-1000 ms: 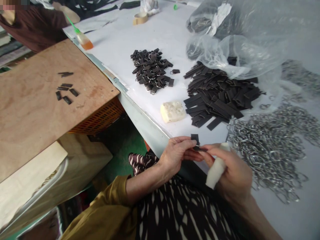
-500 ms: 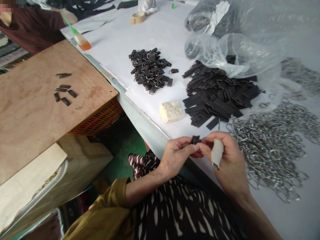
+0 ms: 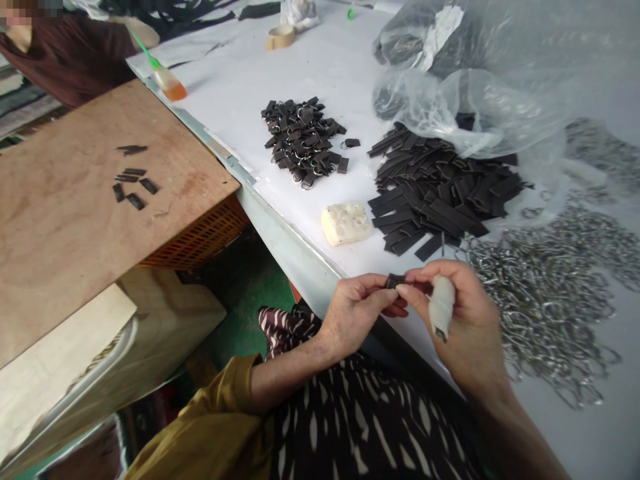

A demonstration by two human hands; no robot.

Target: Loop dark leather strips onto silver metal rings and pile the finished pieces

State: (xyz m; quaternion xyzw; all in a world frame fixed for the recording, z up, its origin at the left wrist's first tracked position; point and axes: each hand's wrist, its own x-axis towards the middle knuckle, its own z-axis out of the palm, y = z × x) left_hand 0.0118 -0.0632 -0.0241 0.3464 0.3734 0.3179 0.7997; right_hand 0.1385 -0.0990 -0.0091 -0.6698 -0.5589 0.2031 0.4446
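My left hand pinches a short dark brown strip at the table's front edge. The strip appears folded, and fingertips partly cover it. My right hand touches the strip's other side with thumb and index finger. Across that palm lies an awl-like tool with a white wrapped handle, its thin metal shaft pointing away from me. Beyond my hands lies a pile of flat dark strips. Right of them spreads a heap of metal rings. A pale waxy block sits just beyond my left hand.
Folded strips with rings form a pile farther back. Clear plastic bags cover the back right. A glue bottle and tape roll stand beyond. A wooden board at left bears several small dark pieces; a person sits behind it.
The strip's raised end has come down, so the strip looks more closely folded. My right hand has shifted slightly right with the awl, while my left hand stays nearly in place.
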